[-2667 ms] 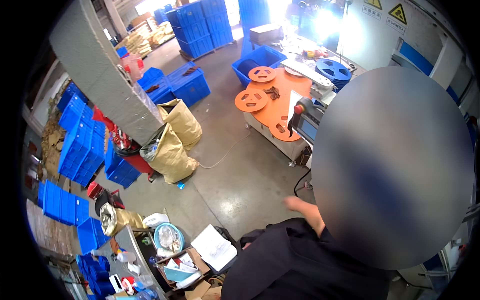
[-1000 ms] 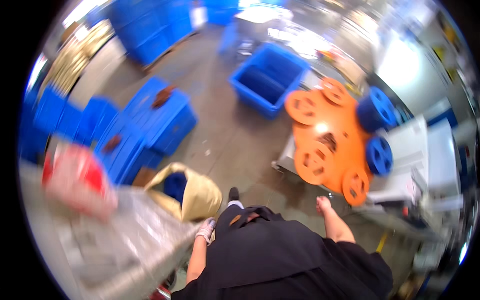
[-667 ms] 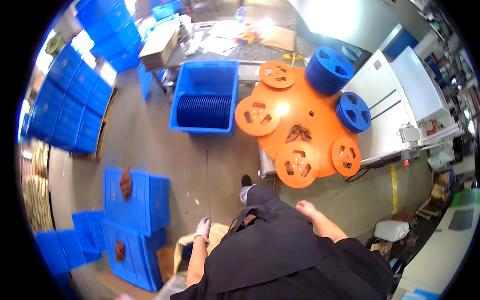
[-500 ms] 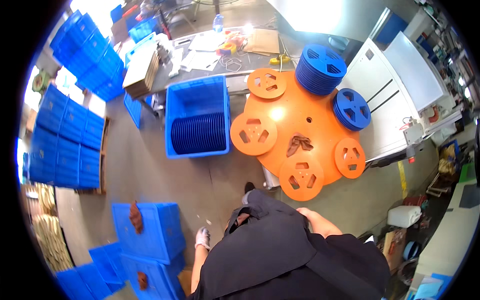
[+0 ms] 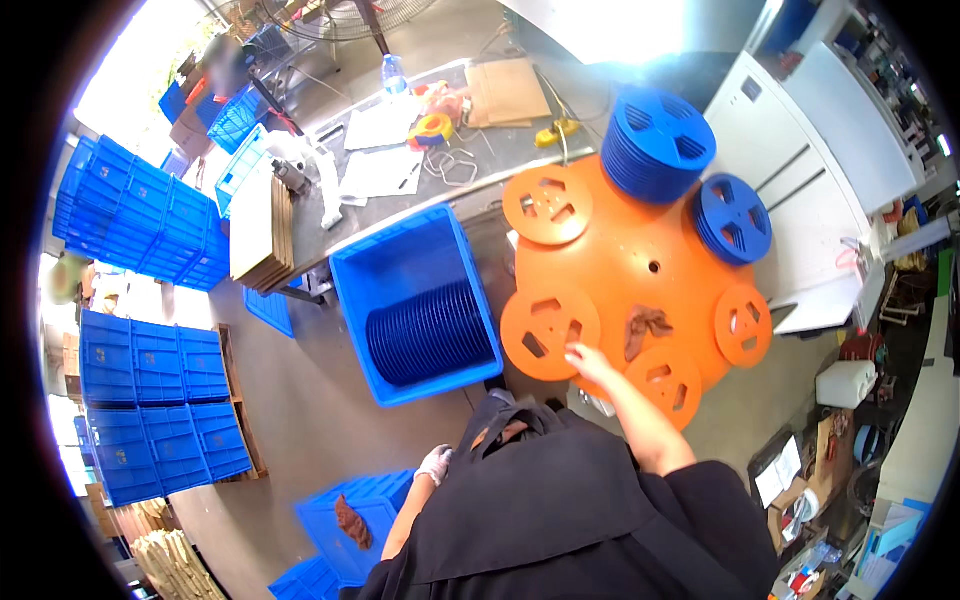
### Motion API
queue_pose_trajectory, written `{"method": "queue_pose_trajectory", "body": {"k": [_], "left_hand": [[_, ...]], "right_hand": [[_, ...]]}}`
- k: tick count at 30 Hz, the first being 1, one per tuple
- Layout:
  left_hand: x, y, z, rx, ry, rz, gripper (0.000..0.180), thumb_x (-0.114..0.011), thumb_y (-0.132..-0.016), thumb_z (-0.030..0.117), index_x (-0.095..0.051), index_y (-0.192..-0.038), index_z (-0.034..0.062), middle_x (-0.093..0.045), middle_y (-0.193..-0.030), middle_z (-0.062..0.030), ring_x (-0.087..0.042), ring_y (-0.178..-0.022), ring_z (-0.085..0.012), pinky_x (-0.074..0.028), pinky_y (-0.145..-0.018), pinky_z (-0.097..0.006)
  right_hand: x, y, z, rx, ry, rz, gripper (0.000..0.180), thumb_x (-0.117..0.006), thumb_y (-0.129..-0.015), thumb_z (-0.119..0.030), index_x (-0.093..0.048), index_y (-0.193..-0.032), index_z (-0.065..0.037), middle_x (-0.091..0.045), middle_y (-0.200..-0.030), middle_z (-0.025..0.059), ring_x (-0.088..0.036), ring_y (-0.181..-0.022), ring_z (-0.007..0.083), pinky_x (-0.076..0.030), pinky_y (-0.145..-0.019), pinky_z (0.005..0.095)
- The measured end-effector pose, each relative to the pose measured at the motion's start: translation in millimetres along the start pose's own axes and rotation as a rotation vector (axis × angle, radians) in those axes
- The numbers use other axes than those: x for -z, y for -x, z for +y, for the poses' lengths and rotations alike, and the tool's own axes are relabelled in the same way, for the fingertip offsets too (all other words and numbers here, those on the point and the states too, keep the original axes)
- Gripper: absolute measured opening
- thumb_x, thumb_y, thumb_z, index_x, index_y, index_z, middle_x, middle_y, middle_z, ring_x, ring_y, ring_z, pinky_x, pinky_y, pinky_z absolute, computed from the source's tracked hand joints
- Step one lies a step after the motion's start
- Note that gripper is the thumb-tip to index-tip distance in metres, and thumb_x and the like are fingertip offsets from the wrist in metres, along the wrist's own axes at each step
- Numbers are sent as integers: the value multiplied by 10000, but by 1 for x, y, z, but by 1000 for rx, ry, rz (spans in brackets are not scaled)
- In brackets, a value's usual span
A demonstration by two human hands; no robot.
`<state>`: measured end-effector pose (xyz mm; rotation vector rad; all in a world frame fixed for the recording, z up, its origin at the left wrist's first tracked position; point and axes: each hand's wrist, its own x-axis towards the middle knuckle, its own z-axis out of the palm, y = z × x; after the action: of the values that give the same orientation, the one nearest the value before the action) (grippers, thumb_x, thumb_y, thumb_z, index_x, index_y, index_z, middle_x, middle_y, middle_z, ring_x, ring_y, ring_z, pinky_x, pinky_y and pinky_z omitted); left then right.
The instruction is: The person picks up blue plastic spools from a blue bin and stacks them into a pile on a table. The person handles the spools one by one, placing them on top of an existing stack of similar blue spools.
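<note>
**Four orange reels lie flat on the round worktop, and your right hand is on the nearest one**

Several things crowd this place, so take them from big to small. The orange round worktop [image 5: 640,250] is in front of you, a little to your right. On its far side stand two stacks of blue reels [image 5: 658,140], one tall and one lower. Left of the worktop, touching its edge, is the blue crate [image 5: 410,300] with a row of blue discs standing on edge inside.

Your right hand [image 5: 585,358] rests at the rim of the near orange reel [image 5: 548,332], fingers spread a little and laid on it; I cannot tell if they grip it or only touch. Your left hand [image 5: 435,463], in a pale glove, hangs low beside your body above the floor, fingers loosely curled and holding nothing that I can see.

What could go wrong, I judge: the reel lies close to the near edge of the worktop, so a push from the fingers may slide it off toward your legs. The brown rag [image 5: 645,328] lies just beside your wrist and may catch on your sleeve. If you lift the reel to the left, it may knock the crate wall.

Open room is on the floor at your left, between the crate and the low blue crate [image 5: 350,515] near your left side. At your right the white machine [image 5: 800,150] stands near the worktop.
</note>
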<state>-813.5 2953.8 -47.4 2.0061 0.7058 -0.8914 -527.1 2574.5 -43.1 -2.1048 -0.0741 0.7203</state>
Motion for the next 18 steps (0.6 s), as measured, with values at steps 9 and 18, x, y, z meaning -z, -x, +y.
{"method": "queue_pose_trajectory", "body": {"k": [9, 18], "left_hand": [[136, -117, 64, 52, 387, 157, 356, -531, -929, 176, -544, -1255, 34, -592, -868, -7, -495, -693, -85, -437, -646, -236], [144, -137, 179, -220, -128, 116, 424, -506, -932, 305, -537, -1267, 46, -604, -1213, -175, -574, -1124, -321, -454, -952, -365]], "right_hand": [[44, 19, 44, -585, -76, -10, 513, -662, -867, -286, -531, -1272, 1, -608, -1204, 147, -567, -1124, 238, -446, -949, 354], [287, -183, 26, -33, 395, 756, 974, -799, -692, -175, -230, -1467, -19, -272, -1484, 254, -251, -1383, 387, -239, -1133, 430]]}}
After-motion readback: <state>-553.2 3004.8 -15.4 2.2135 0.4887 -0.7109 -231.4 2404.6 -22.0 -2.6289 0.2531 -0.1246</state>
